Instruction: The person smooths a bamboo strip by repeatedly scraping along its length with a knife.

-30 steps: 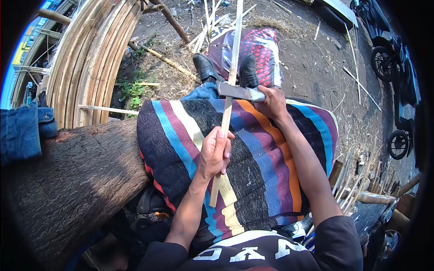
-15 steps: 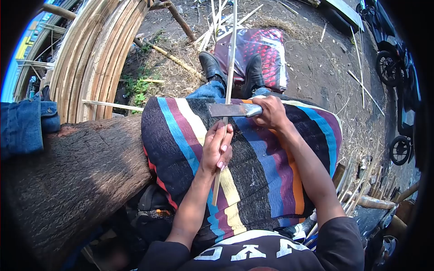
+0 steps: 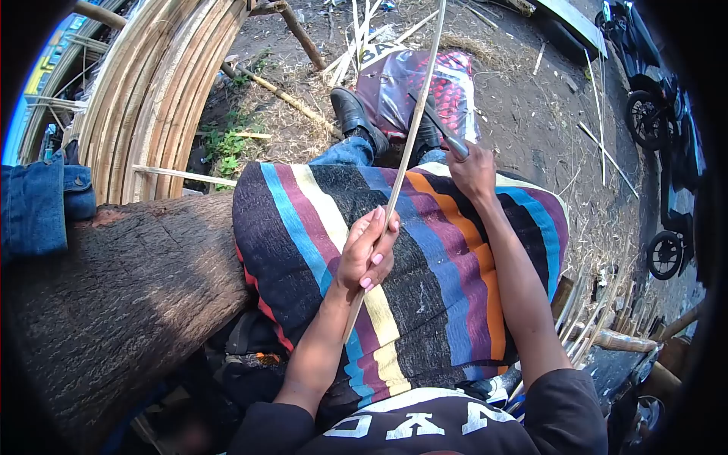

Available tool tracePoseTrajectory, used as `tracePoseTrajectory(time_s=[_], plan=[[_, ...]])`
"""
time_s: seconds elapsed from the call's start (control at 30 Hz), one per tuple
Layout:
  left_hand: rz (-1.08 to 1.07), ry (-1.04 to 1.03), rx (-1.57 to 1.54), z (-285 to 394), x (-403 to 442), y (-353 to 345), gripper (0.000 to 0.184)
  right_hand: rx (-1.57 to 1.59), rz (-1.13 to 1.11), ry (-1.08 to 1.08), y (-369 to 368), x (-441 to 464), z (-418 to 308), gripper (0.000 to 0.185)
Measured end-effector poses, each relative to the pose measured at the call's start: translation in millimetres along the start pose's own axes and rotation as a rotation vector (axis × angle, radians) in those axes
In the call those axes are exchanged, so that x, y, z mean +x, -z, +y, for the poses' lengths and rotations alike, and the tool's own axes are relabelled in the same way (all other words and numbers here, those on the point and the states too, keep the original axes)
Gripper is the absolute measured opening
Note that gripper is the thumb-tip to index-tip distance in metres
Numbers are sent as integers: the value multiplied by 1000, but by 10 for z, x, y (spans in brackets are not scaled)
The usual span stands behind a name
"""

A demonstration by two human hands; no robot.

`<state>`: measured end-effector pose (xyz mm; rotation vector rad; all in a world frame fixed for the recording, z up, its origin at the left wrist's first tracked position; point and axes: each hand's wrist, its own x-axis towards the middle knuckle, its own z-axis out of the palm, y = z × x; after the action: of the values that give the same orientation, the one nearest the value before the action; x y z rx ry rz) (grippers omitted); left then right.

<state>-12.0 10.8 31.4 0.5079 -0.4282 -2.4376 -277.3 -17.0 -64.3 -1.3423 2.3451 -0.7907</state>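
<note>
My left hand (image 3: 369, 249) is closed around a long, thin bamboo strip (image 3: 406, 161), whose lower end sticks out below the fist above my lap. The strip slants up and to the right, past my feet. In my right hand (image 3: 475, 171) is the metal handle of a knife (image 3: 440, 125); its blade points up and left, seen nearly edge-on beside the strip. Whether the blade touches the strip I cannot tell. A striped cloth (image 3: 440, 280) with black, blue, purple, cream and orange bands covers my lap beneath both hands.
A thick log (image 3: 144, 280) lies at the left, with a denim sleeve (image 3: 45, 205) over it. Long wooden slats (image 3: 152, 91) stand behind. A printed plastic sack (image 3: 387, 83) lies by my shoes (image 3: 353, 114). Motorcycles (image 3: 652, 114) are parked at right, near loose sticks (image 3: 607, 303).
My right hand has moved right and slightly up, and the knife has turned from lying across the strip to pointing away. The strip's upper end has tilted to the right.
</note>
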Motion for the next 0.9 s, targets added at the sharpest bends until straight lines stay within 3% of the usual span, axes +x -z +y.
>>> tracePoseTrajectory(time_s=[0.17, 0.23, 0.43, 0.57, 0.7, 0.77, 0.9], plan=[[-124, 69, -204, -76, 23, 132, 38, 90, -84, 71, 9, -162, -243, 26], [-154, 82, -312, -78, -1, 109, 30, 103, -99, 102, 0, -190, -289, 26], [-269, 180, -494, -45, 41, 234, 25, 117, -138, 4, 186, -236, -378, 26], [-309, 176, -476, -23, 22, 267, 28, -69, -149, -115, 252, -183, -289, 26], [-219, 92, -354, -3, -8, 260, 31, 91, 2, 94, 317, -320, -280, 20], [28, 1, -106, 24, -14, 246, 31, 137, -145, 309, 327, -348, -264, 15], [314, -90, 208, -58, -36, 374, 33, -157, -276, 724, 195, -384, -216, 34]])
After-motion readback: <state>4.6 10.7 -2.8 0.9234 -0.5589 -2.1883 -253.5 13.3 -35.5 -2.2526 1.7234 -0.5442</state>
